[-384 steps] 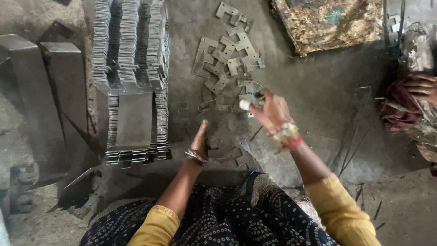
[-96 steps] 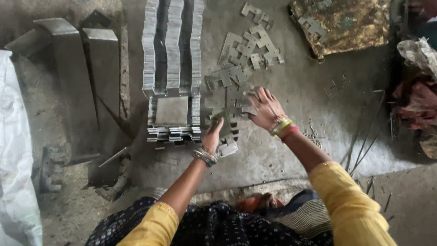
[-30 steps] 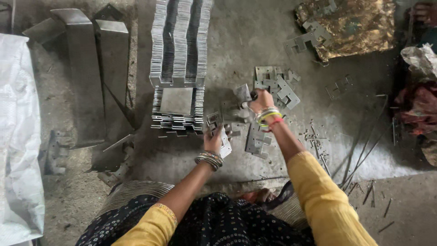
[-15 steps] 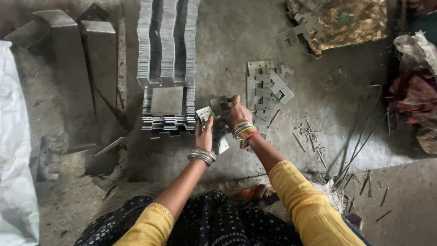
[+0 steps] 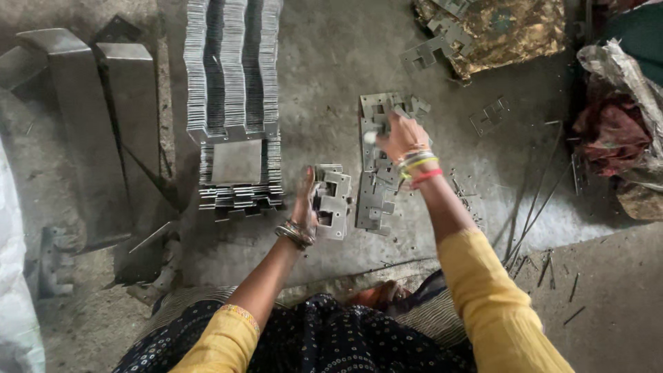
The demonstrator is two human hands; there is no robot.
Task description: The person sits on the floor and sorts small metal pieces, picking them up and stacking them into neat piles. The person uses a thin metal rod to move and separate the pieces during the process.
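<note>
Hands: left hand (image 5: 306, 200) is gripping a small bundle of notched plates (image 5: 332, 200) on edge; right hand (image 5: 397, 136) is pinching one loose plate (image 5: 376, 117).
Loose plates: lying flat in a row on the concrete floor (image 5: 324, 83), under the right hand.
Stacks: long plate stack (image 5: 233, 103) is sitting left of the hands.
Containers: none showing; bent metal channels (image 5: 103, 124) are lying far left.

A small metalworking workshop; stamped steel plates (image 5: 233, 103) stacked in rows left of the left hand (image 5: 305, 200); gritty concrete floor (image 5: 324, 62) beneath.
</note>
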